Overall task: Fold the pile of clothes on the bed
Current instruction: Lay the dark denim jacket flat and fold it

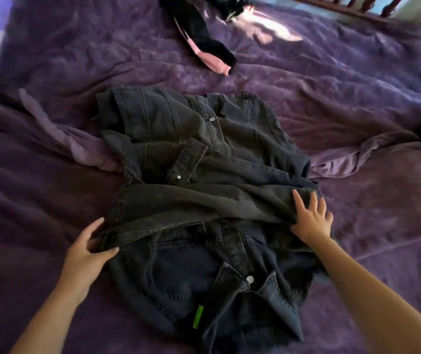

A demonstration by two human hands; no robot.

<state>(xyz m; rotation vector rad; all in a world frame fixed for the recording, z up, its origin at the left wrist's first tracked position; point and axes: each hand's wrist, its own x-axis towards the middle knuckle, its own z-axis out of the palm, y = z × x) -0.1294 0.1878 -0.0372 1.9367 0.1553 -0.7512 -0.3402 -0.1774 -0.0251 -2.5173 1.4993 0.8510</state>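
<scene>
Head view. A dark denim jacket (204, 154) lies in the middle of the bed, on a rumpled purple blanket (357, 98), with its collar (242, 290) nearest the person and a green tag (198, 316) showing just beside it. A band of the jacket is folded across its width. The left hand (89, 254) grips the left end of this fold, thumb on top and fingers curled beneath the edge. The right hand (311, 221) is open, fingers straight and spread, pressing flat on the right end of the same fold. A buttoned cuff (187, 159) lies across the jacket's middle. A black-and-pink garment (204, 39) lies well apart at the far side of the bed, near a wooden rail (357, 6).
</scene>
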